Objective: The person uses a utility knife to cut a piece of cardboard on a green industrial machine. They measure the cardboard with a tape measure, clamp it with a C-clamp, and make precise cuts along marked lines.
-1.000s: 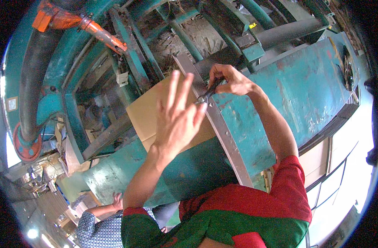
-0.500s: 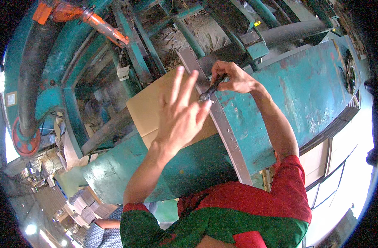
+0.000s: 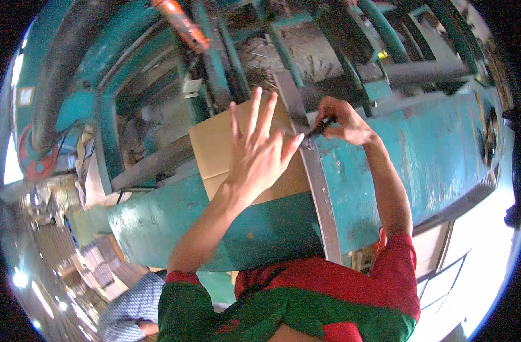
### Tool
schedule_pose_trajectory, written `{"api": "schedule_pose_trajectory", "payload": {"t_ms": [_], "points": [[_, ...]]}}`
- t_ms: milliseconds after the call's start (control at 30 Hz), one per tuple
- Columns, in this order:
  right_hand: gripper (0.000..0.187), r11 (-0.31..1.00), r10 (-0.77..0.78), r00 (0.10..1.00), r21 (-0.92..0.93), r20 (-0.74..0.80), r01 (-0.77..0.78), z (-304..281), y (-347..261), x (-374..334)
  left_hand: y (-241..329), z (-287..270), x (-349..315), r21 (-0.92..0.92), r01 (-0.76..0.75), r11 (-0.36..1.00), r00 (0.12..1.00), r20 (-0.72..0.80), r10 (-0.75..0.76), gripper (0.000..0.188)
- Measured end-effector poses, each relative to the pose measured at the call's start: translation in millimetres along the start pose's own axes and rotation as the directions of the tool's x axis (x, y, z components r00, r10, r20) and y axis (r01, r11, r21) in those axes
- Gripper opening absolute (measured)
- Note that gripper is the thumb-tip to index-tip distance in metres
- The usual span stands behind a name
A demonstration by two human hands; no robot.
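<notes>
My left hand (image 3: 257, 157) is spread, fingers apart, over a flat brown cardboard sheet (image 3: 212, 148). Its thumb points toward a long grey metal bar (image 3: 324, 208) that runs across the teal machine bed (image 3: 374, 171). On the bar's other side, my right hand (image 3: 344, 122) is closed around a slim black tool that looks like a wrench (image 3: 322, 126). The tool's rounded end comes down at the bar, close to my left thumb; blur hides exactly what it touches. The cardboard lies along the bar's left side, partly covered by my left hand.
Beyond the bed are teal frame beams and a dark roller (image 3: 425, 73). An orange-painted rod (image 3: 183, 25) stands out at the upper left, above a red wheel (image 3: 37, 151). At the lower left, a person in a patterned shirt (image 3: 132, 308) is near stacked cardboard (image 3: 101, 262).
The whole view has shifted, with the scene sliding right and slightly down. My left fingers are spread wider. The right hand keeps its grip on the black wrench at the bar.
</notes>
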State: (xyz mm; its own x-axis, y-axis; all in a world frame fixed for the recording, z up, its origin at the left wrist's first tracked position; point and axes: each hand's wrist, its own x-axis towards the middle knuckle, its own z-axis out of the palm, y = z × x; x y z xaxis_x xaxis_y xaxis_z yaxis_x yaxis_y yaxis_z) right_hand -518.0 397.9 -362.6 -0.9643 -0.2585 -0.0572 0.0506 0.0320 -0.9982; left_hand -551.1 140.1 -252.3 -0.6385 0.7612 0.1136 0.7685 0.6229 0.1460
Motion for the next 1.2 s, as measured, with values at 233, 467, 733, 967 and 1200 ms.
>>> {"api": "schedule_pose_trajectory", "payload": {"t_ms": [233,467,733,967,1200], "points": [[0.044,0.995,0.096,0.987,0.050,-0.129,-0.090,13,-4,2,28,26,2,-0.505,-0.185,0.843,0.979,-0.165,0.116,0.041],[0.033,0.999,0.005,0.999,-0.040,-0.049,-0.007,15,8,10,-8,30,-30,-0.185,0.012,0.983,0.989,-0.140,-0.039,0.058],[0.077,0.996,-0.016,1.000,0.084,-0.012,0.017,11,18,8,21,40,-13,-0.352,-0.160,0.922,0.964,-0.256,0.070,0.036],[0.050,0.994,0.098,0.995,0.052,0.015,-0.098,41,-35,-24,38,31,-68,-0.179,-0.176,0.968,0.920,-0.379,0.097,0.050],[0.043,0.993,0.108,0.992,-0.040,-0.059,-0.111,43,-30,-53,40,12,-65,-0.180,0.110,0.978,0.956,-0.250,-0.154,0.052]]}}
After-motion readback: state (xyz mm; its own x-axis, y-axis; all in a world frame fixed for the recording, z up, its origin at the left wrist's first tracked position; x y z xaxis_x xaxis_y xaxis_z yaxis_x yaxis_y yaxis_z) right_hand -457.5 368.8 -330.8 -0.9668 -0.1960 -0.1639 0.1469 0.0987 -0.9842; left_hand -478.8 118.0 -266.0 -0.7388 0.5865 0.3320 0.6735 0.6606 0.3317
